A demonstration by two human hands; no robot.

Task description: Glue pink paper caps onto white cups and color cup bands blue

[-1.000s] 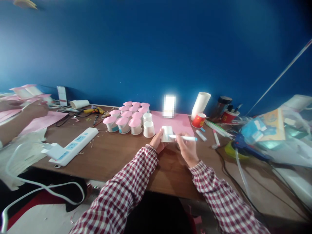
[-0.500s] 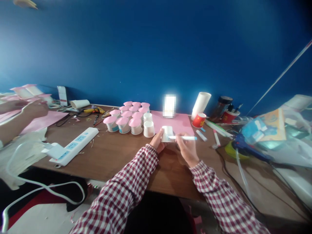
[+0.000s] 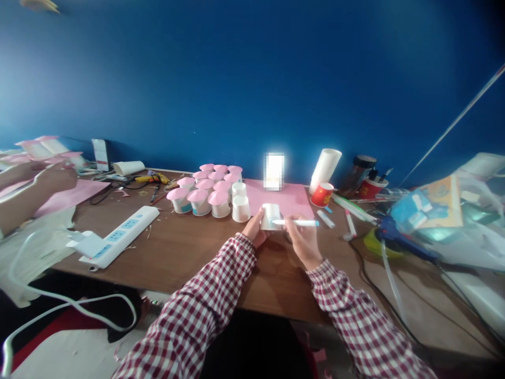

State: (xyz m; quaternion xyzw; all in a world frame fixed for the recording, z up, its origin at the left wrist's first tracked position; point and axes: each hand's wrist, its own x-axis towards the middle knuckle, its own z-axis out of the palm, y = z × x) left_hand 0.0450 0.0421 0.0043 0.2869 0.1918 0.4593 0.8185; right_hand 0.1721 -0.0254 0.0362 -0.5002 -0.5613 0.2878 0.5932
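A white paper cup [image 3: 270,212] is upside down or tilted in front of me, its wider rim toward me; my left hand [image 3: 254,229] grips it from the left. Between the fingers of my right hand [image 3: 303,241] is a white marker with a light blue end [image 3: 302,223], held level with its tip at the cup's side. Whatever mark lies under the tip is too small to make out. Just left of my hands stand two plain white paper cups [image 3: 240,209], beside several upturned cups topped with pink paper discs [image 3: 219,198].
Pink paper [image 3: 286,199] lies behind the cup. At right are a red paper cup [image 3: 322,195], a white cup stack [image 3: 326,167] and a blue glue gun [image 3: 408,239]. A power strip [image 3: 122,236] lies left. Another person's hands [image 3: 47,189] are at far left.
My hands, the cup and the marker hold almost the same position. The other person's arm at far left has shifted slightly.
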